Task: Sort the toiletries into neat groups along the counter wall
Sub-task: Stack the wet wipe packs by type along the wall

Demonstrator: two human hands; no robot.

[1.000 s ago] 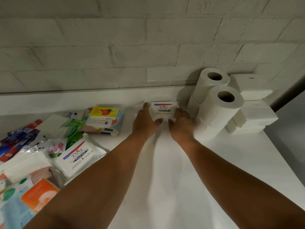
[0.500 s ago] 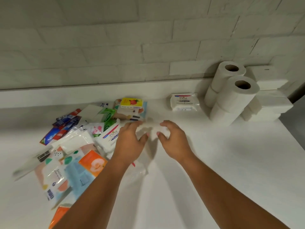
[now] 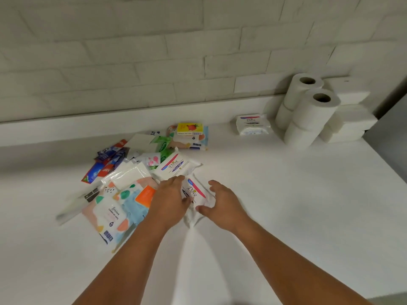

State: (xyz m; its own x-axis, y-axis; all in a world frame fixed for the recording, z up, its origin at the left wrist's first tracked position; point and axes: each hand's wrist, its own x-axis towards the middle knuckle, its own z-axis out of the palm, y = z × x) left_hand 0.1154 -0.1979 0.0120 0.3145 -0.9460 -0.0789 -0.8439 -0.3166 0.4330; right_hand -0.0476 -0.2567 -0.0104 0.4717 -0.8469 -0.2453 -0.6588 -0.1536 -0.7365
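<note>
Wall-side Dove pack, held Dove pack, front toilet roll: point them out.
Wall-side Dove pack [image 3: 251,121]: head view, top label.
Held Dove pack [image 3: 194,190]: head view, printed label.
Front toilet roll [image 3: 313,114]: head view, side wall.

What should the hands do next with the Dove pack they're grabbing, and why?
Probably lift the held Dove pack, gripped by the left hand and right hand, and set it beside the matching Dove pack at the wall, next to the toilet rolls. That one starts a Dove group there, so like joins like.
</note>
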